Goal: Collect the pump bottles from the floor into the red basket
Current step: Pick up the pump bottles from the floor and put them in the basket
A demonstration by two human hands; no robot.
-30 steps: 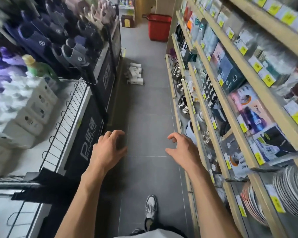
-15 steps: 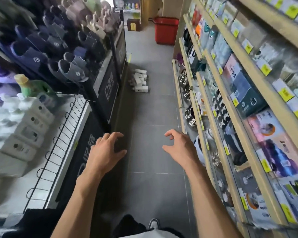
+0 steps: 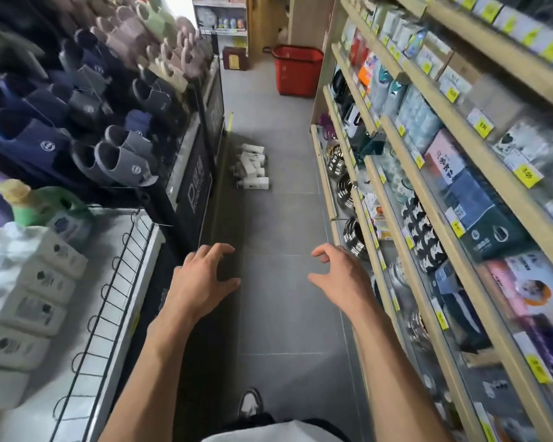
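Several white pump bottles (image 3: 252, 167) lie in a small heap on the grey floor, against the foot of the left-hand display. The red basket (image 3: 297, 70) stands on the floor at the far end of the aisle, beyond the heap and to the right. My left hand (image 3: 196, 280) and my right hand (image 3: 338, 275) are stretched out in front of me above the floor, well short of the bottles. Both have loosely spread, slightly bent fingers and hold nothing.
A slipper rack (image 3: 115, 122) and a white wire-edged shelf (image 3: 118, 282) of bottles line the left side. Wooden shelves (image 3: 406, 173) of packaged goods and bowls line the right. My shoe (image 3: 251, 401) is on the floor tiles below. A brown box (image 3: 235, 58) stands at the aisle's end.
I have walked forward down the aisle: the bottle heap and red basket are nearer and larger. Both hands stay held out in front, empty.
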